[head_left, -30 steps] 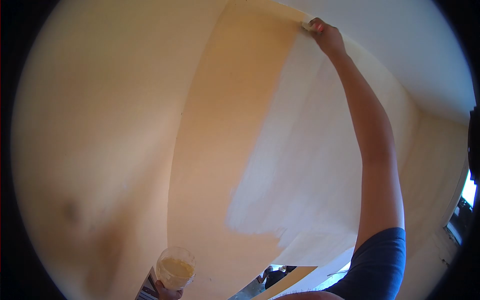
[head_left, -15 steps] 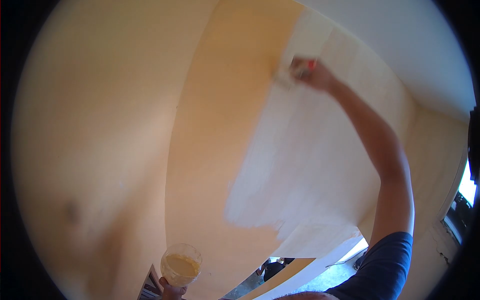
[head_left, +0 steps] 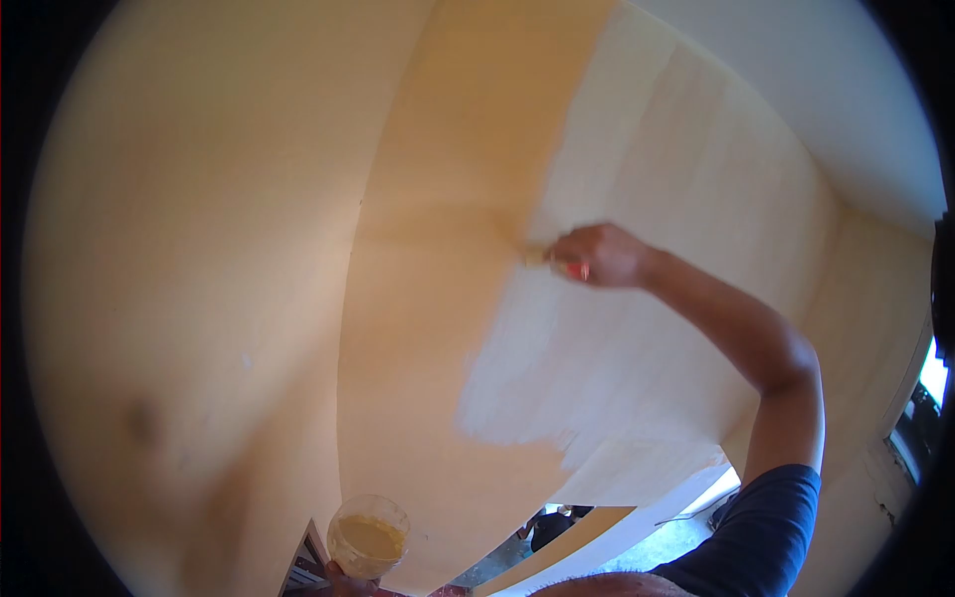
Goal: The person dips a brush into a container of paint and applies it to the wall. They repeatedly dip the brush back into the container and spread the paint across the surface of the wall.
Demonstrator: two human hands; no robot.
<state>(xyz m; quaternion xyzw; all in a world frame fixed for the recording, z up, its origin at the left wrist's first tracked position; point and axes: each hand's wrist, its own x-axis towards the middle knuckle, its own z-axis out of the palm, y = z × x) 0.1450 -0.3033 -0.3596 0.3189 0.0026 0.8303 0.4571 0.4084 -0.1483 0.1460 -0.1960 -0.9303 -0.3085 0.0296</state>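
Note:
My right hand (head_left: 602, 256) is closed round a paintbrush with a red part on its handle. The brush's pale bristles (head_left: 535, 256) touch the wall at the boundary between the whitish coat (head_left: 597, 338) and the orange-tan surface (head_left: 428, 328). Down at the bottom, my left hand (head_left: 348, 579) holds a clear round container (head_left: 368, 537) with yellowish-cream paint inside, tilted so its contents show. Only part of that hand is visible, below the container.
A plain beige wall (head_left: 199, 249) fills the left side. The white ceiling (head_left: 796, 70) is at the upper right. Below the painted wall is an opening with dark shapes (head_left: 553, 524). A bright window (head_left: 933, 376) stands at the right edge.
My right hand has moved down and slightly left along the coat's edge with the brush. The container in my left hand appears slightly lower and farther right.

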